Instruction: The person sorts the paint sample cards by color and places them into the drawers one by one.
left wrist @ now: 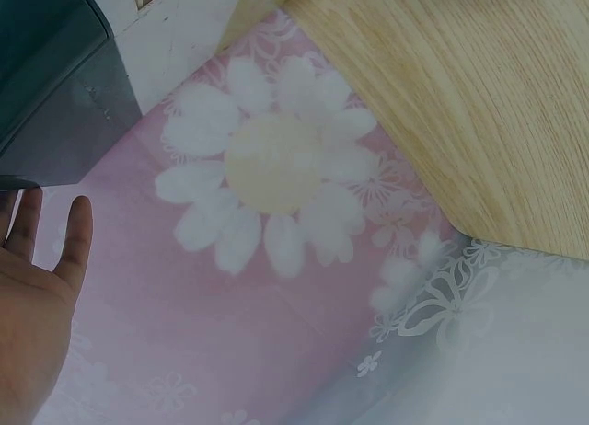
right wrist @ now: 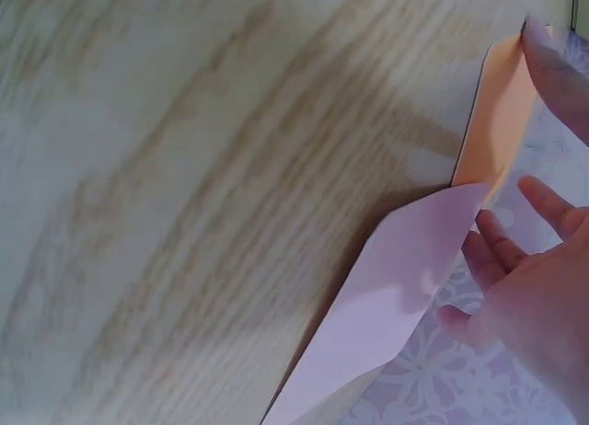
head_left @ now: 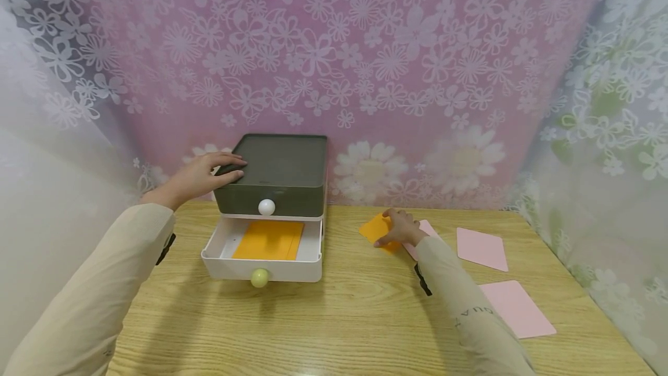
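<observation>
My left hand [head_left: 200, 177] rests on the left edge of a dark grey-green drawer box [head_left: 287, 161], fingers extended over its top. Below, a white drawer [head_left: 308, 270] with a green knob stands pulled out, with orange cards [head_left: 268, 240] lying in it. On the right, my right hand [head_left: 400, 227] spans an orange card [head_left: 373, 228] on the table, gripping it by its edges between thumb and fingers. Partly under that wrist lies a pink card [right wrist: 391, 296]. The left wrist view catches only some fingers [left wrist: 77, 236] beside the box.
Two more pink cards, one farther back [head_left: 481, 248] and one nearer [head_left: 519, 311], lie on the wooden table [head_left: 334, 329] at the right. A white knob [head_left: 267, 207] marks the closed upper drawer. Flowered curtains [head_left: 365, 62] hang behind and at both sides.
</observation>
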Action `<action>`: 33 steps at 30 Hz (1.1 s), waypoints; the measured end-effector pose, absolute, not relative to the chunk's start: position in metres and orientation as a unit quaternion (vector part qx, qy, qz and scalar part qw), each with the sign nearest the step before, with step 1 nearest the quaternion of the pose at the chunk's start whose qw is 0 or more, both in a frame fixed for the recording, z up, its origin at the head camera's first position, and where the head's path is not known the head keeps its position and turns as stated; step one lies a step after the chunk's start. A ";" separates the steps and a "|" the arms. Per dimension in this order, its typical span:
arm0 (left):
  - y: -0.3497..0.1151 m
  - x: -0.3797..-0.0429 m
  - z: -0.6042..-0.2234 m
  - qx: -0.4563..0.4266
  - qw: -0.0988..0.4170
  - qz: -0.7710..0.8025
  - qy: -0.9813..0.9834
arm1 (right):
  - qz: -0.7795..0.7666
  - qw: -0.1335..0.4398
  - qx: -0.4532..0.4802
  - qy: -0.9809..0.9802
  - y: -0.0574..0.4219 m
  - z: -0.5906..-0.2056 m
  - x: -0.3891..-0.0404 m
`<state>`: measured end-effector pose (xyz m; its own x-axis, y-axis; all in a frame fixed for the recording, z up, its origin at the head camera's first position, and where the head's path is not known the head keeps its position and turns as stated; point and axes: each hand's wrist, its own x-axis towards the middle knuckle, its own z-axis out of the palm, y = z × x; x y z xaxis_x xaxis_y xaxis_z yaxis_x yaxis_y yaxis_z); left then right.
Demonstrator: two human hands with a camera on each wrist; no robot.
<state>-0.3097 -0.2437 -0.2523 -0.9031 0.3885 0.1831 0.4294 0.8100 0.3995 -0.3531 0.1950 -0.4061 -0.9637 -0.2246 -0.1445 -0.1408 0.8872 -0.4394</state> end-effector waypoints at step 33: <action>-0.243 -0.309 -0.253 -0.218 0.052 -0.221 -0.949 | -0.211 0.138 -0.150 0.956 0.188 -0.396 -0.350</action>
